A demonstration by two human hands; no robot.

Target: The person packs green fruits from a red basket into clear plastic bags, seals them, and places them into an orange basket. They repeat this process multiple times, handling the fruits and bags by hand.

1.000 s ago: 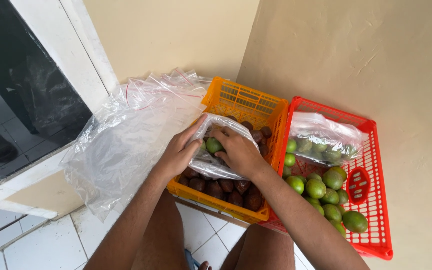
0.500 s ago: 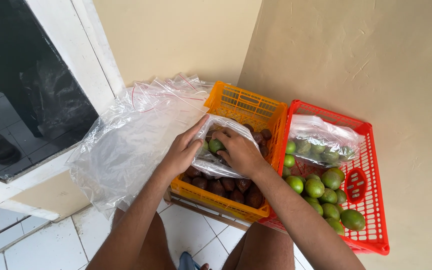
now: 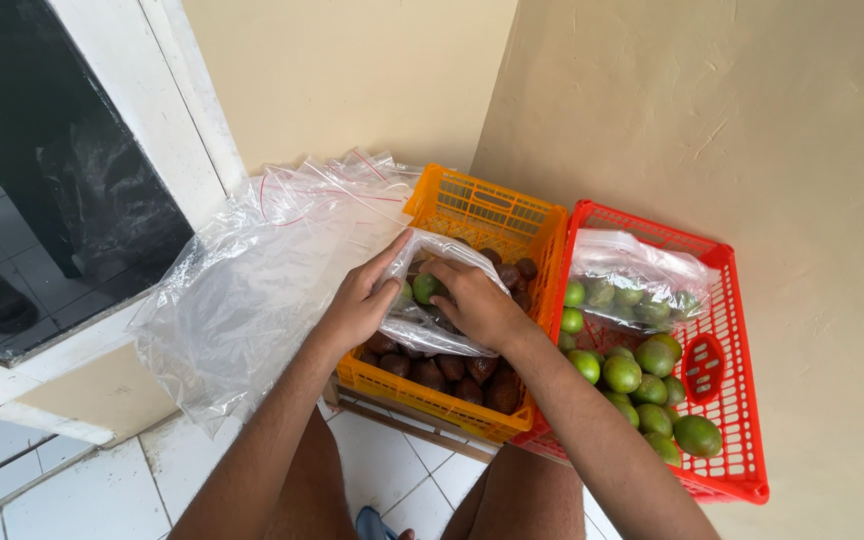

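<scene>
We see soft, even daylight, sharp focus throughout, faint glare on the plastic sheet, mild edge distortion.

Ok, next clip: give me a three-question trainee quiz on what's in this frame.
1. True or false: both hands grip the clear bag over the orange crate.
2. What lies loose in the red crate? A green fruits B eggs C bottles
3. What colour is the fruit showing between the left hand and the right hand?
Key: 1 true; 2 A; 3 green.
</scene>
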